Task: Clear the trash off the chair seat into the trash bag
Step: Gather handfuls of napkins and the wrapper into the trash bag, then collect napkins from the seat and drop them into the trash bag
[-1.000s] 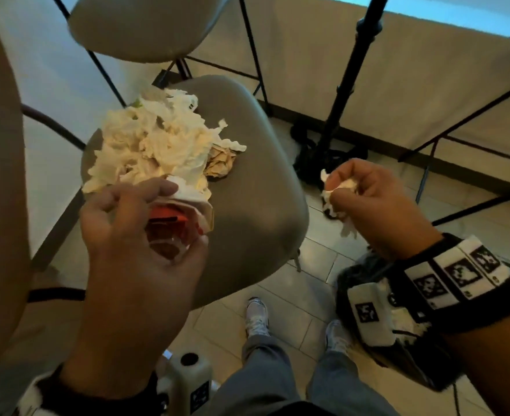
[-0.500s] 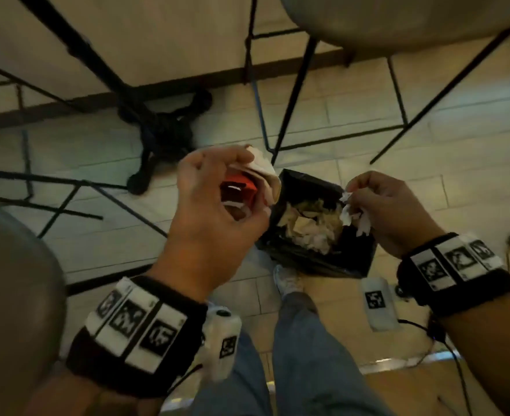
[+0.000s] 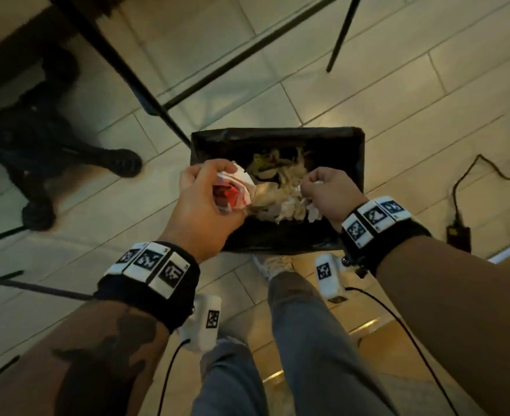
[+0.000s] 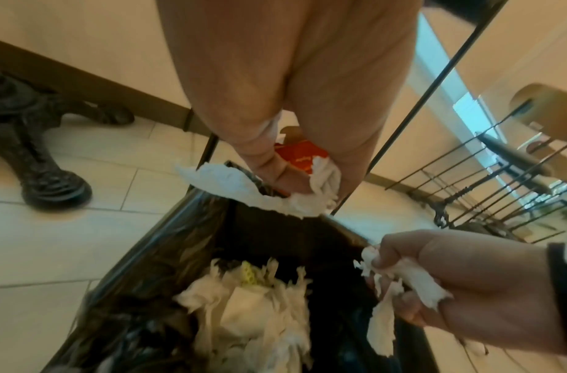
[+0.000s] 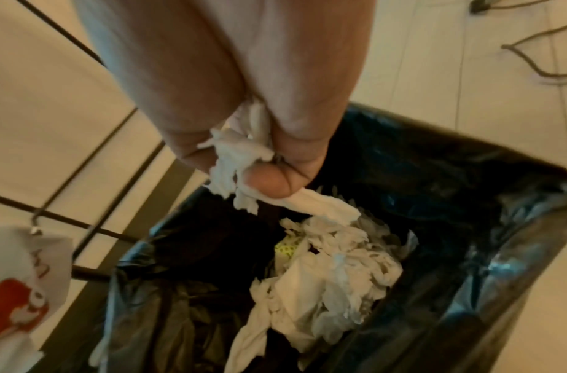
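Over the open mouth of a black trash bag (image 3: 277, 139) on a tiled floor (image 3: 367, 85), a person holds both hands with trash in each. At the bag's left edge, the left hand (image 3: 205, 205) has its fingers (image 4: 275, 174) curled around a crumpled red-and-white wrapper (image 3: 232, 193) bundled with white tissue (image 4: 237, 186). At the bag's right side, the right hand (image 3: 325, 190) pinches shredded white tissue (image 5: 240, 156) between thumb and curled fingers (image 5: 269, 181), with torn strips hanging down toward the opening. Inside the bag lies a heap of white torn paper (image 5: 326, 257) with a small yellow-green scrap (image 5: 286, 248) among it. Both wrists wear black bands (image 3: 148, 280) carrying square black-and-white markers. Gray trouser legs (image 3: 307, 340) and a light shoe (image 3: 273, 265) show below the bag. Black metal chair legs (image 3: 157, 97) cross the floor behind the bag, an ornate dark base (image 3: 40, 151) stands well to its left, and a dark cable (image 3: 481, 175) trails at the right.
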Tool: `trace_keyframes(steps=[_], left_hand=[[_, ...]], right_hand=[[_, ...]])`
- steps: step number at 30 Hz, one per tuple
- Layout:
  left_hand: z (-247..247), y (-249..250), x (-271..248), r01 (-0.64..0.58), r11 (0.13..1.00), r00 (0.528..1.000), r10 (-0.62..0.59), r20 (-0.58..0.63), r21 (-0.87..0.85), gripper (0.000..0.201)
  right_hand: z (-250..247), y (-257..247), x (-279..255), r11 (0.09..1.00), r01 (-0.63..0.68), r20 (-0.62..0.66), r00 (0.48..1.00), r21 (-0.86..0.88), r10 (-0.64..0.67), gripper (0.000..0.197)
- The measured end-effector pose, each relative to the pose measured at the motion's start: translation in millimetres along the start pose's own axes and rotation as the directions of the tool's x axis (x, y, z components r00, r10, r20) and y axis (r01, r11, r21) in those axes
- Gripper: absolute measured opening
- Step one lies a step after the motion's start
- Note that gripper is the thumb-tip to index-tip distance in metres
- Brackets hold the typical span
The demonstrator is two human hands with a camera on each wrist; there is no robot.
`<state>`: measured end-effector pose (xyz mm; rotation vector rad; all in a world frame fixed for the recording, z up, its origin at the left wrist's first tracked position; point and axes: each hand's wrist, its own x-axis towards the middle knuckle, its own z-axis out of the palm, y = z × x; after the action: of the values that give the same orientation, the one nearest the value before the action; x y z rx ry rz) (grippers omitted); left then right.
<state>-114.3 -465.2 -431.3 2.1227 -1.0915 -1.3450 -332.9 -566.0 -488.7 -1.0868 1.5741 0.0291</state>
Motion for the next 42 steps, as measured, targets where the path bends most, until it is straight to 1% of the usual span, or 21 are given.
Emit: trace_keyframes(steps=[3,6,8,9,10,12,13,14,18,20,21,22,23,24,26,29,31,34,36,39,42], left_hand=[[25,-30,21,0.014,0.999,1.000,-0.015,0.012,0.036,0.067],[45,-58,40,0.070,0.995,0.997,-0.072,0.032,0.072,0.069],[55,-74,50,0.118,0.992,0.991,-0.120,0.063,0.038,0.080],[58,-80,53,0.146,0.989,0.985,-0.147,0.093,0.009,0.094],[61,-85,54,0.177,0.984,0.975,-0.175,0.134,-0.002,0.106],[62,-86,50,0.216,0.975,0.950,-0.221,0.221,0.046,0.114],[59,-82,45,0.217,0.975,0.941,-0.224,0.254,0.055,0.112],[55,-79,40,0.214,0.976,0.937,-0.214,0.274,0.033,0.108],[29,-62,16,0.265,0.959,0.935,-0.229,0.271,-0.105,0.090],[10,-46,-4,0.282,0.951,0.940,-0.248,0.235,-0.128,0.070],[-2,-37,-17,0.283,0.950,0.946,-0.254,0.203,-0.131,0.059],[-15,-28,-31,0.285,0.948,0.951,-0.261,0.165,-0.141,0.052],[-29,-19,-46,0.285,0.946,0.955,-0.265,0.133,-0.158,0.047],[-44,-8,-63,0.284,0.942,0.957,-0.268,0.110,-0.178,0.044],[-73,11,-100,0.273,0.936,0.962,-0.261,0.082,-0.222,0.040],[-116,34,-163,0.225,0.914,0.974,-0.220,0.053,-0.337,0.038],[-147,44,-211,0.176,0.917,0.982,-0.186,0.005,-0.357,0.037],[-194,52,-293,0.108,0.940,0.982,-0.151,-0.111,-0.323,0.035],[-223,50,-351,0.056,0.935,0.968,-0.137,-0.212,-0.349,0.037],[-255,37,-431,-0.023,0.933,0.918,-0.122,-0.376,-0.360,0.038],[-274,16,-499,-0.052,0.923,0.835,-0.168,-0.524,-0.380,0.039]], right_hand=[[12,26,35,0.998,-0.066,0.020,0.998,-0.020,0.066,0.021],[24,50,65,0.990,-0.138,0.012,0.990,-0.038,0.139,0.024],[32,60,82,0.974,-0.224,-0.017,0.975,-0.043,0.224,0.031],[37,59,85,0.960,-0.279,0.015,0.960,-0.012,0.280,0.029],[42,61,89,0.942,-0.329,0.061,0.944,0.071,0.325,0.036],[47,61,88,0.859,-0.412,0.113,0.911,0.306,0.397,0.062],[48,57,83,0.828,-0.425,0.119,0.904,0.365,0.411,0.067],[46,51,76,0.829,-0.430,0.136,0.902,0.358,0.409,0.068],[34,46,53,0.919,-0.375,0.154,0.922,0.120,0.356,0.070],[30,32,35,0.913,-0.392,0.219,0.906,0.113,0.362,0.048],[28,24,21,0.921,-0.386,0.222,0.903,0.048,0.367,0.031],[26,19,9,0.937,-0.343,0.200,0.915,-0.067,0.349,0.016],[24,13,-4,0.942,-0.254,0.187,0.937,-0.219,0.296,0.003],[23,8,-16,0.917,-0.130,0.185,0.959,-0.378,0.212,0.006],[20,-2,-40,0.781,0.057,0.220,0.970,-0.622,0.105,0.006],[21,-32,-83,0.596,0.230,0.367,0.923,-0.770,0.119,0.005],[33,-67,-120,0.539,0.319,0.443,0.889,-0.780,0.115,0.006],[70,-123,-179,0.481,0.431,0.500,0.866,-0.763,0.018,0.013],[103,-157,-224,0.433,0.526,0.564,0.824,-0.732,-0.047,0.010],[159,-213,-301,0.408,0.652,0.646,0.743,-0.640,-0.174,0.009],[216,-267,-390,0.373,0.777,0.758,0.608,-0.507,-0.237,0.012]])
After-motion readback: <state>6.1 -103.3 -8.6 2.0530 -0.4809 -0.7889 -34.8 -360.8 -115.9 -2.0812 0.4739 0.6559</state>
